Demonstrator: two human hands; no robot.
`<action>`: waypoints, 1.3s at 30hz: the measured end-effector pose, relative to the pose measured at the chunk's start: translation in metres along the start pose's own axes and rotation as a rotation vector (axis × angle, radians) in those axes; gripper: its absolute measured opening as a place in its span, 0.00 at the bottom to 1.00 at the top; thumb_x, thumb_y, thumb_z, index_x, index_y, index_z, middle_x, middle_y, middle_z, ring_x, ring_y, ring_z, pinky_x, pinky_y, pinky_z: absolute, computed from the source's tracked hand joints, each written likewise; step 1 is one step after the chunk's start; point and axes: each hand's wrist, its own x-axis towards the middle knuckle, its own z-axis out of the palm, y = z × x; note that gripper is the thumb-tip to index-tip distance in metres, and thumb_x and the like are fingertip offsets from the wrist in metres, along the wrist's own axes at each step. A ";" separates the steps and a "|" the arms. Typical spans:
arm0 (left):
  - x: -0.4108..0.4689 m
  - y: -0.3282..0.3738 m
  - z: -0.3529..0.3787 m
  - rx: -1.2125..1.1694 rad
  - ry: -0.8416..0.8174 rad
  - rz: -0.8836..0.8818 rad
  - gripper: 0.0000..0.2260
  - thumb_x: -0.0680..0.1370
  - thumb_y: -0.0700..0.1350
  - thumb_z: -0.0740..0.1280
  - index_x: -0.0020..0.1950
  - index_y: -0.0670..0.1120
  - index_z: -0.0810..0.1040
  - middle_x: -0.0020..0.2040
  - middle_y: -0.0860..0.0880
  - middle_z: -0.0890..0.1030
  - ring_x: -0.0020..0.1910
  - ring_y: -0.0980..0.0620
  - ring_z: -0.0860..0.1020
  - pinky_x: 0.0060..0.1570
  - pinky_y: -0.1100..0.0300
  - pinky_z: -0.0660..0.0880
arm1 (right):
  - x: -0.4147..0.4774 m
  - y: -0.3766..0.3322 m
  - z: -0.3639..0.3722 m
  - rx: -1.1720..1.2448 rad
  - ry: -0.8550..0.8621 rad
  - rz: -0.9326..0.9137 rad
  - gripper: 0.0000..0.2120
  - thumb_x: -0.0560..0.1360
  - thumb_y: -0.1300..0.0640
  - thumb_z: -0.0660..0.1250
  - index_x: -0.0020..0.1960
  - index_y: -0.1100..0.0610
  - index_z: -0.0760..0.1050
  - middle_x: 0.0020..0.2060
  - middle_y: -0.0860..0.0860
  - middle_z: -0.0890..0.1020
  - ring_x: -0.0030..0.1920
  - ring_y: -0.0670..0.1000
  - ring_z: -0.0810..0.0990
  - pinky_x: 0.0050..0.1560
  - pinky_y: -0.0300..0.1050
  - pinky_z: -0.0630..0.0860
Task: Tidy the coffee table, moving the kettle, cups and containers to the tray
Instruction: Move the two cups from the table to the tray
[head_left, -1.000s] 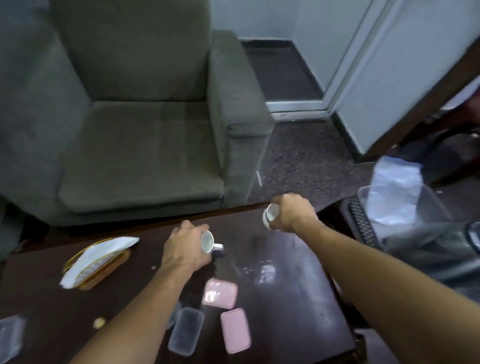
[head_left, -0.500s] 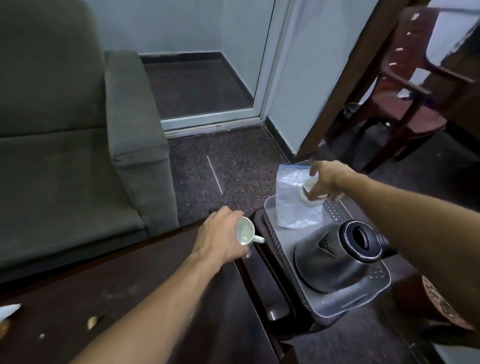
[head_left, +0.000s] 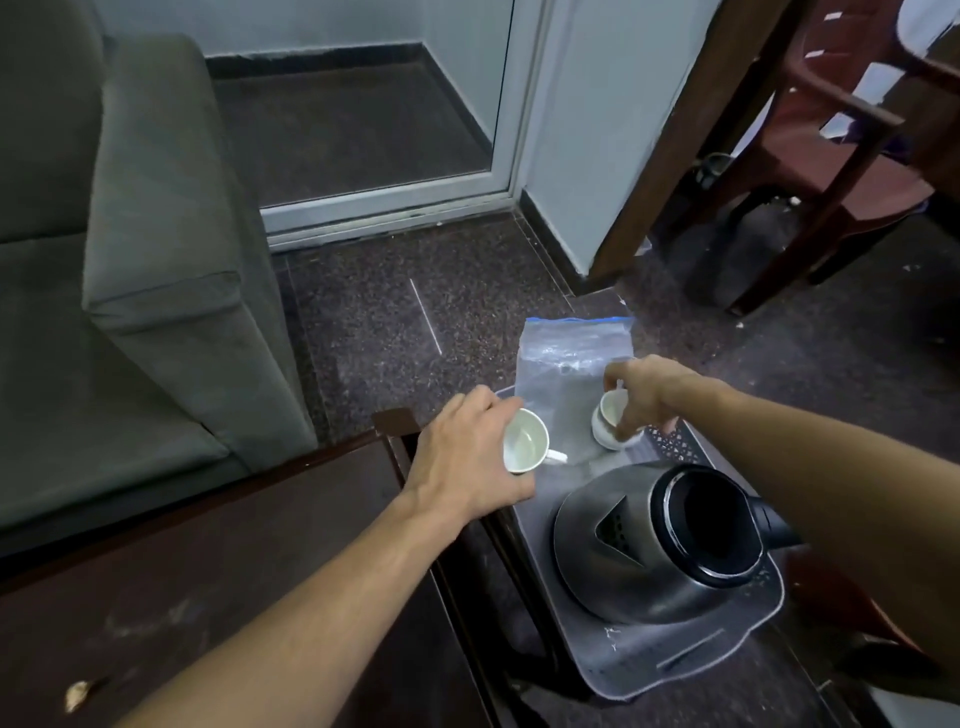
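Cups hang over the tray (head_left: 649, 670) past the kettle (head_left: 649, 551), mid-frame: right hand (head_left: 644, 395) pinches the right cup (head_left: 612, 422), seemingly nearly down; left hand (head_left: 467, 457) grips the left cup (head_left: 525, 441) at the left edge.

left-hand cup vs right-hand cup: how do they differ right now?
The left cup is tipped, mouth toward the camera; the right cup is closer to upright. The left hand wraps the left cup from behind, its handle sticking out free; the right hand pinches the right cup from above. The right cup is over the plastic bag; the left cup is at its edge. Both are small, white and look empty.
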 end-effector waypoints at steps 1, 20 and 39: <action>0.004 0.004 0.002 0.007 -0.013 0.014 0.34 0.61 0.61 0.71 0.66 0.56 0.76 0.53 0.55 0.74 0.52 0.50 0.75 0.52 0.53 0.78 | 0.004 0.002 -0.001 0.011 0.011 -0.017 0.30 0.62 0.55 0.84 0.58 0.45 0.74 0.56 0.56 0.79 0.26 0.55 0.85 0.24 0.44 0.80; 0.046 0.053 0.047 0.006 -0.152 0.019 0.24 0.63 0.64 0.74 0.52 0.53 0.78 0.49 0.51 0.79 0.51 0.46 0.80 0.49 0.53 0.73 | -0.004 0.023 0.003 -0.028 0.278 -0.258 0.35 0.65 0.45 0.82 0.69 0.48 0.76 0.62 0.53 0.81 0.61 0.59 0.81 0.60 0.51 0.78; 0.072 0.064 0.070 -0.210 -0.233 -0.080 0.27 0.74 0.72 0.62 0.57 0.52 0.82 0.50 0.49 0.86 0.54 0.46 0.82 0.53 0.50 0.76 | -0.025 0.031 0.020 0.181 0.052 -0.073 0.13 0.73 0.56 0.69 0.30 0.55 0.83 0.27 0.49 0.83 0.32 0.49 0.82 0.36 0.40 0.76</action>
